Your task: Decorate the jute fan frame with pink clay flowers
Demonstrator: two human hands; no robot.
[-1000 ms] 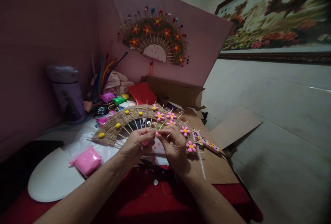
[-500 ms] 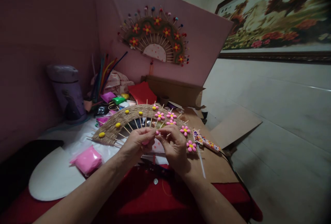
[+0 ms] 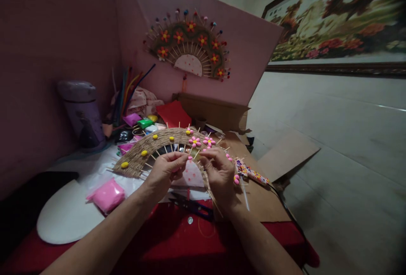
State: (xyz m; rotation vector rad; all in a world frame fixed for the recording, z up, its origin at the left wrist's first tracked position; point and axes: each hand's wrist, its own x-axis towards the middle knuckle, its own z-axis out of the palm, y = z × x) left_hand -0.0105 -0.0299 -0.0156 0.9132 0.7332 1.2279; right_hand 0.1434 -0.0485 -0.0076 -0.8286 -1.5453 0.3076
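My left hand (image 3: 165, 171) is in a pinch, with a small pink clay piece (image 3: 190, 158) at its fingertips. Just to the right, my right hand (image 3: 218, 171) is also closed in a pinch; what lies between its fingers is hidden. Both hands are over the near side of a fan-shaped craft piece (image 3: 133, 163) of woven twine and thin sticks. Yellow clay dots (image 3: 144, 153) sit along its left part. Pink clay flowers with yellow centres (image 3: 194, 141) decorate the right part, some covered by my right hand.
A pink clay packet (image 3: 108, 194), a white rounded board (image 3: 63, 220) and scissors (image 3: 193, 207) lie near my arms. A patterned glue gun (image 3: 253, 172) rests on cardboard (image 3: 269, 207). Behind are a purple bottle (image 3: 83, 114) and a finished fan (image 3: 187, 34) on the panel.
My hands have moved slightly apart, the right one shifting right and up. The pink clay piece stays by the left fingertips. More of the scissors and the fan's pale centre now shows.
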